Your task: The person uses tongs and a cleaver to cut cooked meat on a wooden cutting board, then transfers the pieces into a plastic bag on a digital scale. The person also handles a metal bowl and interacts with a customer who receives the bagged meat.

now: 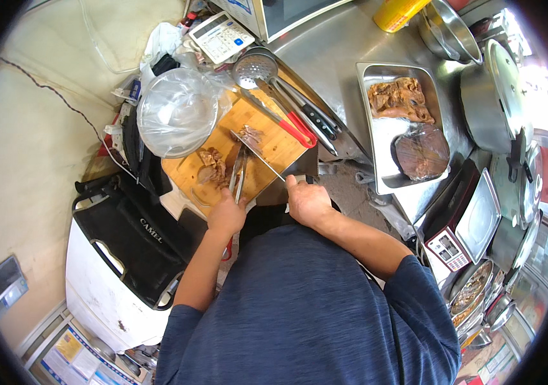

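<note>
My left hand (227, 216) grips metal tongs (238, 174), whose arms reach over the meat on a wooden cutting board (268, 179). A red loop shows below that hand. My right hand (310, 202) is closed around a knife (259, 158); its handle is mostly hidden by the fingers. The thin blade slants up and left across the board, beside some sliced meat (250, 136). Left of the tongs lies a pile of brown meat chunks (212, 168). A bowl lined with a clear plastic bag (177, 113) overlaps the board's far left edge.
Red-handled tongs (298, 131) and a perforated skimmer (254, 67) lie along the board's far side. On the right, a steel tray (379, 168) holds cooked meat (399, 98) and a wrapped dark piece (422, 153). Beyond are a lidded pot (488, 98) and a scale (448, 250).
</note>
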Tool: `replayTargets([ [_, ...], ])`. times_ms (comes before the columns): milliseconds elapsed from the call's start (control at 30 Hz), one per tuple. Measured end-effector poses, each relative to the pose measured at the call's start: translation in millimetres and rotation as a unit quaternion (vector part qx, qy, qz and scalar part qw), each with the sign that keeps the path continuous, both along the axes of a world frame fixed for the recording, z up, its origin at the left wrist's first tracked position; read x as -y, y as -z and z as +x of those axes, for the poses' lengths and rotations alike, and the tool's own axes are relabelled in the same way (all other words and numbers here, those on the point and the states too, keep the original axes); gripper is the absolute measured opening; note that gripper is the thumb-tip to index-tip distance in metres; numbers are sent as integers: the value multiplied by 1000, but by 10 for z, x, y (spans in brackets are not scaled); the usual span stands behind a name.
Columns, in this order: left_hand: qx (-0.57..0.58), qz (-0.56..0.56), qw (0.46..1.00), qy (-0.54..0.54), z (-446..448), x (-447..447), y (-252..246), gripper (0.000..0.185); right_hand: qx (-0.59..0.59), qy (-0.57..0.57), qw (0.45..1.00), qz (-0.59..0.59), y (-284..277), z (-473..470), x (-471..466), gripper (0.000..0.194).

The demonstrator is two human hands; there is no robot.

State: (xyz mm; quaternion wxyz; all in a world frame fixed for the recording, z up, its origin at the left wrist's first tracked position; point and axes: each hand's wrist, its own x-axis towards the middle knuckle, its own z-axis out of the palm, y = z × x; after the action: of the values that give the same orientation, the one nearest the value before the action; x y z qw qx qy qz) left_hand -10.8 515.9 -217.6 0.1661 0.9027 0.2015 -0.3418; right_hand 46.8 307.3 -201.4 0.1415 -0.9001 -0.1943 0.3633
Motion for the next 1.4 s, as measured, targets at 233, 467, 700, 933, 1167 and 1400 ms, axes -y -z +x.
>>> replayTargets([
  [233, -12, 0, 1000, 12, 43, -16, -33, 48, -15, 17, 1000, -13, 50, 11, -108, 28],
  [467, -18, -11, 1000, 8, 12, -37, 9, 49, -1, 11, 1000, -20, 258, 11, -179, 28],
  [700, 18, 3, 1000, 6, -2, -51, 2, 55, 28, 21, 999, 12, 338, 72, -291, 34],
  [933, 2, 17, 1000, -17, 33, 99, -125, 56, 21, 47, 999, 7, 354, -84, 81, 26],
  [1167, 11, 17, 999, -44, -41, 112, -38, 57, 64, 66, 994, 60, 176, -168, 183, 25],
  [1400, 39, -23, 993, -113, -156, 54, -19, 59, 61, 34, 997, 31, 327, -181, 2, 29],
])
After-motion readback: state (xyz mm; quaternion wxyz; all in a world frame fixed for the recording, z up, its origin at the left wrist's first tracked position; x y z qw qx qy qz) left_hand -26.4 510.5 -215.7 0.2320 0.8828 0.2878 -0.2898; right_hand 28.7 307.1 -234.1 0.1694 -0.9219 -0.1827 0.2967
